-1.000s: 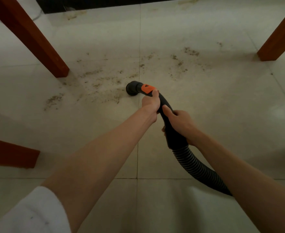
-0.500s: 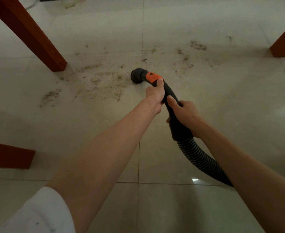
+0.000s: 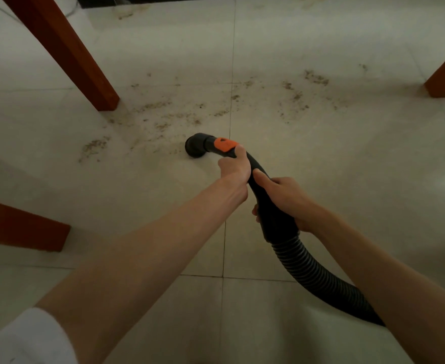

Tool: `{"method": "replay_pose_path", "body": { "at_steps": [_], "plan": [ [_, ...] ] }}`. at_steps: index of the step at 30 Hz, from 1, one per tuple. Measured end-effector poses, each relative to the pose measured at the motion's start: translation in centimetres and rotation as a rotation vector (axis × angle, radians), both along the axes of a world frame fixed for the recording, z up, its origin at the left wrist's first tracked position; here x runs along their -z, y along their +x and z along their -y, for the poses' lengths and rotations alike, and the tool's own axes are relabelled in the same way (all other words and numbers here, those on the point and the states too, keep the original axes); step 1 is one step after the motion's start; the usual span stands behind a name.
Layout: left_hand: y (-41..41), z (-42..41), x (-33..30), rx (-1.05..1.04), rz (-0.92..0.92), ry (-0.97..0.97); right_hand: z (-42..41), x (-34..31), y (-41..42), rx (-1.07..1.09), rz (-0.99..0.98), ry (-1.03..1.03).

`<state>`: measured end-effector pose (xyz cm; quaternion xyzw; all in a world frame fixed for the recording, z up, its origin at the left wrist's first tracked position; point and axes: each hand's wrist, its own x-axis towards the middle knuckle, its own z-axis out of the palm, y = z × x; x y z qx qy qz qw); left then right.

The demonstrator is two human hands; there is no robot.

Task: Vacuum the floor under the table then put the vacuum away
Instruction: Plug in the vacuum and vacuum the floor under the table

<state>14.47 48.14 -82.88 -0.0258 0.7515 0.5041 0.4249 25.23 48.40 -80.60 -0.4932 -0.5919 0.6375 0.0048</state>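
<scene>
I have my left hand (image 3: 234, 166) curled round the curved black vacuum handle (image 3: 262, 185) just behind its orange button (image 3: 224, 144), to steer the tip. My right hand (image 3: 285, 199) wraps the thicker base above the ribbed hose (image 3: 318, 279), carrying the weight. That keeps the round nozzle (image 3: 195, 148) low on the tiled floor (image 3: 347, 166), at the near edge of the crumbs (image 3: 163, 114) scattered between the wooden table legs (image 3: 66, 53).
</scene>
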Motion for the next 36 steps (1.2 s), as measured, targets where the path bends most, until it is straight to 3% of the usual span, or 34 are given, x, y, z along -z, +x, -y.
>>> {"method": "replay_pose_path", "body": {
  "at_steps": [7, 23, 30, 36],
  "plan": [
    [0.3, 0.5, -0.5, -0.002, 0.036, -0.005, 0.4, -0.6, 0.5, 0.016, -0.016, -0.017],
    [-2.4, -3.3, -0.3, 0.019, 0.071, 0.125, -2.3, 1.9, -2.6, 0.035, 0.118, 0.388],
    [-3.4, -4.1, 0.0, 0.003, 0.061, 0.134, -3.6, 2.0, -3.5, -0.003, 0.088, 0.38],
    [-3.2, -2.8, 1.3, -0.042, -0.018, 0.068, -2.9, 1.6, -3.0, -0.064, 0.038, 0.232]
  ]
}}
